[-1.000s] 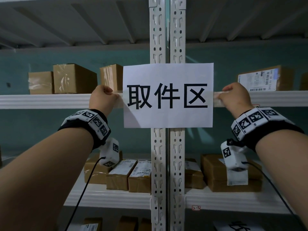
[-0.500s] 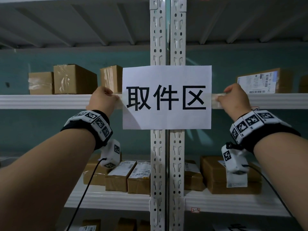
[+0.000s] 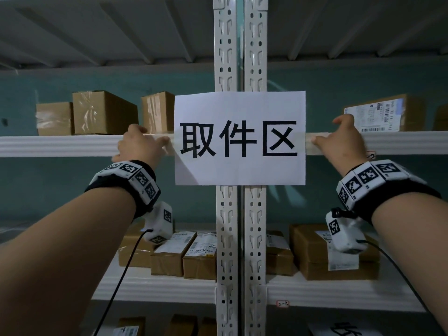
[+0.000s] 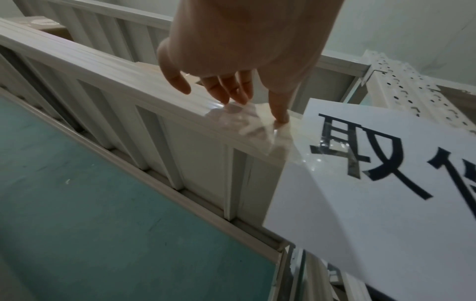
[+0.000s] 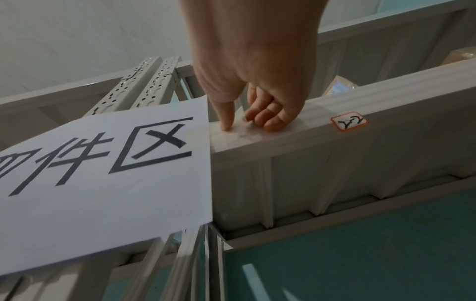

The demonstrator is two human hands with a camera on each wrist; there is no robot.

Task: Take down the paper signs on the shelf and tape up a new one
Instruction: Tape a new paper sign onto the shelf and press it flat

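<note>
White paper sign (image 3: 240, 138) hangs across the two perforated uprights (image 3: 240, 57), its middle level with the front edge of the shelf (image 3: 55, 146), and it carries three large black characters. I see a band of clear tape (image 4: 244, 124) running out from each side of the sheet onto that shelf edge.

On my left side, the left hand (image 3: 139, 147) reaches to the shelf edge just beside the sheet. From the left wrist view its fingers (image 4: 279, 110) are stretched out, the fingertips pressing the wrinkled tape down against the white metal; nothing is gripped.

On the other side, the right hand (image 3: 341, 144) sits on the shelf edge just past the sheet's border. From the right wrist view the forefinger tip presses the tape end (image 5: 242, 132) flat, while the other fingers (image 5: 268, 120) are bent with their knuckles resting on the tape. I think they are only pressing rather than pinching, though the angle is steep.

A small red-bordered label (image 5: 349, 121) is stuck on the shelf edge near that hand. Cardboard parcels (image 3: 104, 112) stand on the shelf behind the sign and more parcels (image 3: 184, 253) lie on the level below.
</note>
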